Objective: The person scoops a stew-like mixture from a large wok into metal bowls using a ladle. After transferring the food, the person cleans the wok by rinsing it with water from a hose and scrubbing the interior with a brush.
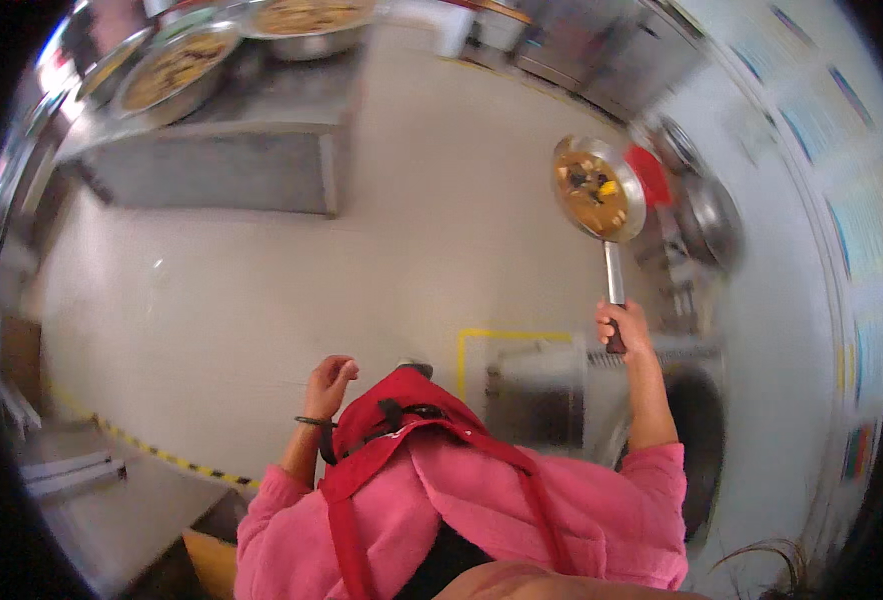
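My right hand is closed round the dark grip of a long-handled metal pan, held out in front at the right. Brown soup or sauce with pale, dark and yellow pieces fills the pan's bowl. Over the floor, near the front of my red apron, my left hand hangs with its fingers loosely curled. It touches nothing that I can see. A dark band circles the left wrist.
A metal table at the upper left bears several large metal bowls of food. Metal pans and a red object are by the right wall. A stove-like metal unit stands at the lower right. Yellow-black tape marks the floor.
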Available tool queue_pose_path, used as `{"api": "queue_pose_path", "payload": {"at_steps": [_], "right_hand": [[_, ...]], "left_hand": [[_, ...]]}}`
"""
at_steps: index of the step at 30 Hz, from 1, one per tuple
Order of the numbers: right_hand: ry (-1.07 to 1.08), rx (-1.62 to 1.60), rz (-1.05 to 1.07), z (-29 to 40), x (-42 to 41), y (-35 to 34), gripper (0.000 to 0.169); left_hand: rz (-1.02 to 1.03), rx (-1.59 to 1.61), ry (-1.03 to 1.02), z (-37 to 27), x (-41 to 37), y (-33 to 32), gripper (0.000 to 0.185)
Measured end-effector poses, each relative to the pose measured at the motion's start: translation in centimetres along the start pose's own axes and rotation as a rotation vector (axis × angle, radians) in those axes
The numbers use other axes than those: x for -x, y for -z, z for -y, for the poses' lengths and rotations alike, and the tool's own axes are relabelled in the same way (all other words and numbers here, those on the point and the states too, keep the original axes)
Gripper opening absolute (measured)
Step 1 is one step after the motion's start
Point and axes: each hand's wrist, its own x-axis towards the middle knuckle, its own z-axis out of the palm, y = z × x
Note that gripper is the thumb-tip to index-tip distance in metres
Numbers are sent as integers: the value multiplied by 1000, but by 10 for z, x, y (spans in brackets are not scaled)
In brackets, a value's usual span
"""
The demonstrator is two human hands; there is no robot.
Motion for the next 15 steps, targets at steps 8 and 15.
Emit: {"api": "queue_pose_path", "payload": {"at_steps": [8,15], "right_hand": [[60,174,443,105,-136,-83,16],[76,156,725,144,-264,-307,16]], "left_hand": [[-350,2,-14,-37,49,-37,22],[-763,56,25,-13,20,37,26]]}}
